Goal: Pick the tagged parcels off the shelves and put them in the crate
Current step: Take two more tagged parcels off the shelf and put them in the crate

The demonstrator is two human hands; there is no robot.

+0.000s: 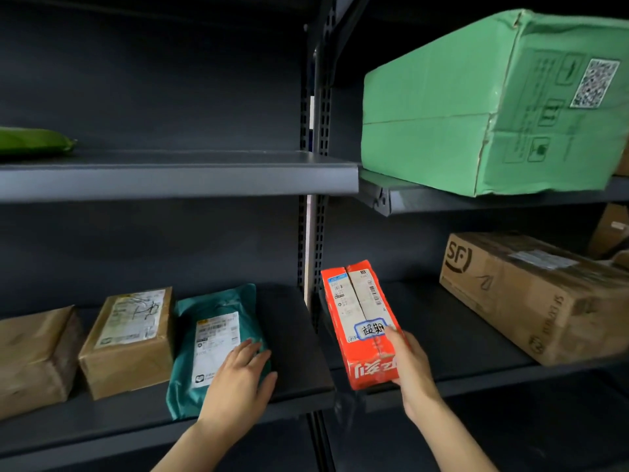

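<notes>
On the lower left shelf [299, 338], near its front right corner, your left hand [238, 379] lay flat on the teal parcel bag [218, 338], fingers spread and loosely extended over its right side, pressing rather than gripping it. Left of that bag sat a taped brown box [127, 342] with a white label, and another brown parcel [34, 359] stood at the shelf's left end. At the front left corner of the lower right shelf [459, 338], your right hand [408, 362] had its fingers closed around the near right edge of the red parcel [366, 328], thumb on its labelled top beside a handwritten tag circled in blue. Farther right on that shelf rested a cardboard box [531, 294]. Above it, a green carton [486, 107] overhung the upper right shelf's front edge.
</notes>
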